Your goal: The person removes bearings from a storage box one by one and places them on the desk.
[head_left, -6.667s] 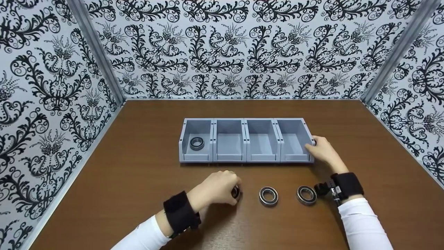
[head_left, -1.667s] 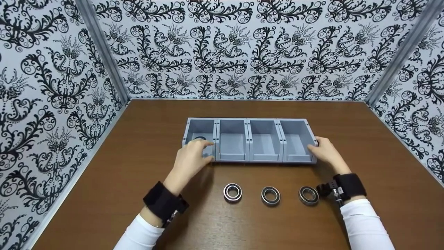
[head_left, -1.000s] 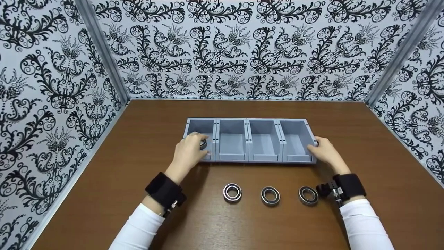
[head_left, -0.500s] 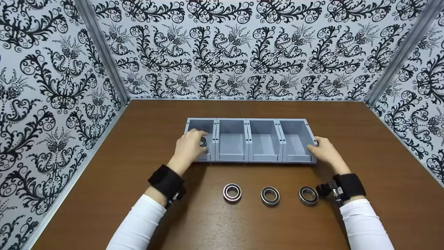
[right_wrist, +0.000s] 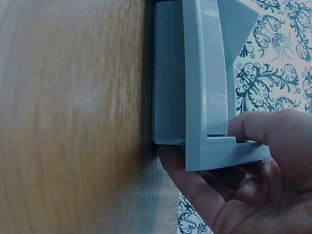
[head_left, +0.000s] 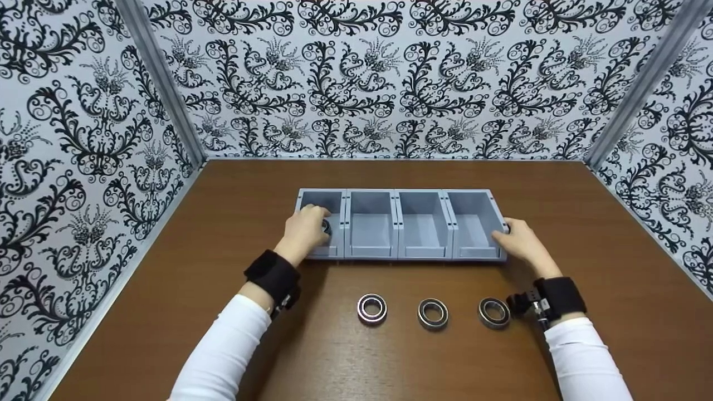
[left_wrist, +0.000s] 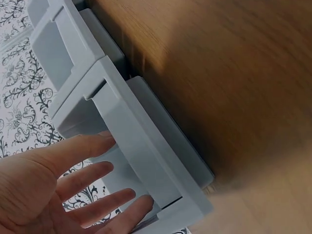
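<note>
My left hand (head_left: 305,228) reaches into the leftmost compartment of a row of joined grey storage bins (head_left: 370,253). Its fingers are spread apart in the left wrist view, around the bin's front lip (left_wrist: 141,141). Beside the thumb and index finger in the head view, a dark ball bearing (head_left: 326,226) shows inside that compartment, partly hidden by the hand. My right hand (head_left: 518,238) grips the outer side wall of the rightmost bin (right_wrist: 214,156), thumb inside and fingers outside and beneath.
Three ball bearings lie flat in a row on the brown table (head_left: 234,223) before the bins: a left one (head_left: 363,318), a middle one (head_left: 423,320) and a right one (head_left: 483,319) near the right wrist's camera. Patterned walls (head_left: 356,83) enclose the table.
The left hand has let go of the left bearing on the table, which now lies flat, and has moved up-left into the leftmost bin, slightly deeper over the last second. The right hand stays put.
</note>
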Motion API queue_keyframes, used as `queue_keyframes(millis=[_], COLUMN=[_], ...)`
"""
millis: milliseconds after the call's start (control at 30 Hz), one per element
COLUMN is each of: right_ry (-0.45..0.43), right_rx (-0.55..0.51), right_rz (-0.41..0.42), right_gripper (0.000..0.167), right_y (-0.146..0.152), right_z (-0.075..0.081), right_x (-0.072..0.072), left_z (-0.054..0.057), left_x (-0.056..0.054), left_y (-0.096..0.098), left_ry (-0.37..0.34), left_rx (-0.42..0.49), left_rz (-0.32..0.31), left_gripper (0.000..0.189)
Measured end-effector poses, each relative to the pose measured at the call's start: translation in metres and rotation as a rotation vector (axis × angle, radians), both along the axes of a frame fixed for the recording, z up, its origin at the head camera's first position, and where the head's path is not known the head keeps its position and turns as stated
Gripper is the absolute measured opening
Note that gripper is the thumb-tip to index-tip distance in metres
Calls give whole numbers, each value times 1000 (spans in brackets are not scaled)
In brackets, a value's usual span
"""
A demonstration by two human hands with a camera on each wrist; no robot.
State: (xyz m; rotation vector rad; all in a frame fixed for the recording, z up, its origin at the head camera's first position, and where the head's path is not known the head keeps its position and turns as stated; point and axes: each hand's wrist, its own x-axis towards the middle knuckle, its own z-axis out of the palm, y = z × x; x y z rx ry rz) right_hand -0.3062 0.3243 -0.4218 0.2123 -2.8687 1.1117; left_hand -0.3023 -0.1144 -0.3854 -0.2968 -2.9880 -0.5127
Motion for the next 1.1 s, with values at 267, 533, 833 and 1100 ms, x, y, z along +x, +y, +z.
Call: queue_keyframes(millis=[267, 533, 833, 1100], right_ry=[-14, 2, -24, -26], right_rx=[8, 22, 16, 8], right_rz=[-1, 14, -6, -9], right_gripper=[41, 40, 41, 39], right_y=[0, 0, 1, -1], right_z=[0, 0, -1, 0], right_x=[-1, -2, -1, -1], left_z=[0, -3, -8, -10], left_x=[-9, -18, -21, -22], left_y=[5, 6, 11, 13], left_ry=[-32, 16, -4, 8], left_rx=[-24, -36, -101, -134], left_rz=[23, 3, 29, 46], left_gripper=[45, 39, 21, 14])
